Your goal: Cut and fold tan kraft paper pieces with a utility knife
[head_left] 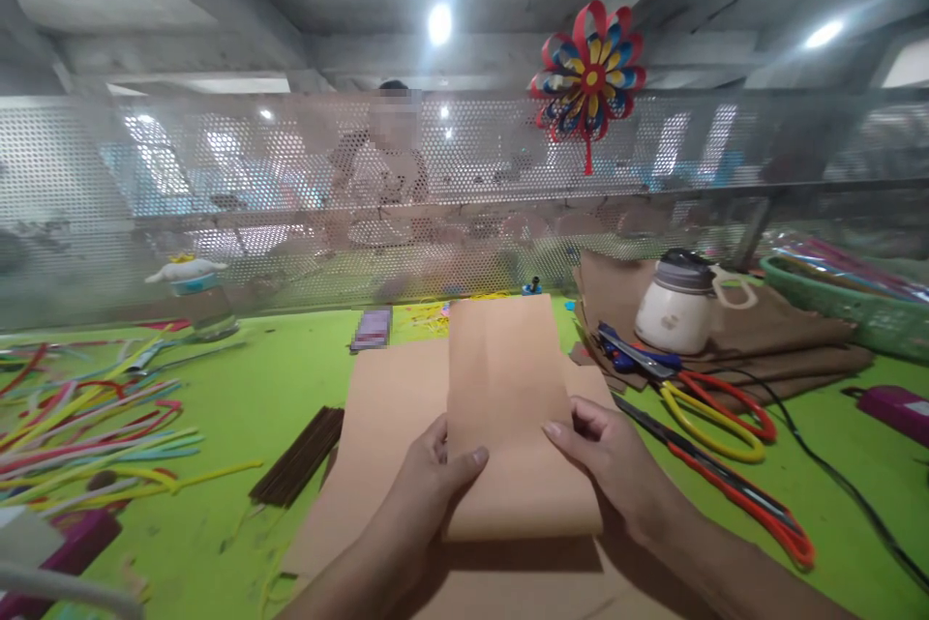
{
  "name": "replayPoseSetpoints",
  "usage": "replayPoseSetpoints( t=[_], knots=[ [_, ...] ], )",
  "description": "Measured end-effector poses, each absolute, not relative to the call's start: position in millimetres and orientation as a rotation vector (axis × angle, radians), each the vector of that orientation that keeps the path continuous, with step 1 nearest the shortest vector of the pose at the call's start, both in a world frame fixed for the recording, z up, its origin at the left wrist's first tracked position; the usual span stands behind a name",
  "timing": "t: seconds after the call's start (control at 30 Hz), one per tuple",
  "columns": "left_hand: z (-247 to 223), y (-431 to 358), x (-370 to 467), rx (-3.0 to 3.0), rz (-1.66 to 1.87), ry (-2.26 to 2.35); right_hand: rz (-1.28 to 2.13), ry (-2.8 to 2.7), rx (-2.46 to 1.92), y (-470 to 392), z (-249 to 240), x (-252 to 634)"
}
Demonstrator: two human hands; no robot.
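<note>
A folded piece of tan kraft paper (504, 378) is held up between both hands, its curved fold toward me. My left hand (435, 475) pinches its left edge, thumb on the front face and fingers behind. On the right edge my right hand (610, 456) grips the same way, thumb in front. Beneath it, larger tan paper sheets (384, 407) lie on the green table. Left of these sits a bundle of dark brown sticks or stems (297, 457). At right rest scissors with red and yellow handles (715, 417) and a red-orange handled cutter (740, 485).
Colourful pipe cleaners (94, 427) cover the table's left (239, 378). A jar-like cup (674, 306) stands on brown cloth or paper (791, 330), near a green basket (856, 310). A perforated metal screen (290, 214) closes the back; a person (384, 165) is behind it. A black cord (834, 475) runs at right.
</note>
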State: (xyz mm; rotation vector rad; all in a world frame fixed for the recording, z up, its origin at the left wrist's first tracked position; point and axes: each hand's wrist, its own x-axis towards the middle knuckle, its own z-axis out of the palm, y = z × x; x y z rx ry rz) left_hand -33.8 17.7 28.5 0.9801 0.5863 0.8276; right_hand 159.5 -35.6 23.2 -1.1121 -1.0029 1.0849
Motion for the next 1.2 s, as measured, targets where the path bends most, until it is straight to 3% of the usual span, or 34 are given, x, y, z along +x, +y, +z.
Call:
replayPoseSetpoints(
  t=[0.43,0.83,1.2],
  knots=[
    [37,17,-36,0.793,0.767,0.683,1.056,-1.096,-1.146,-44,25,151],
    [29,18,-36,1.152,0.915,0.948,1.134,-1.008,-1.093,-44,28,145],
    [26,22,-37,1.183,0.757,0.886,1.218,-0.955,-0.909,-37,26,158]
  ],
)
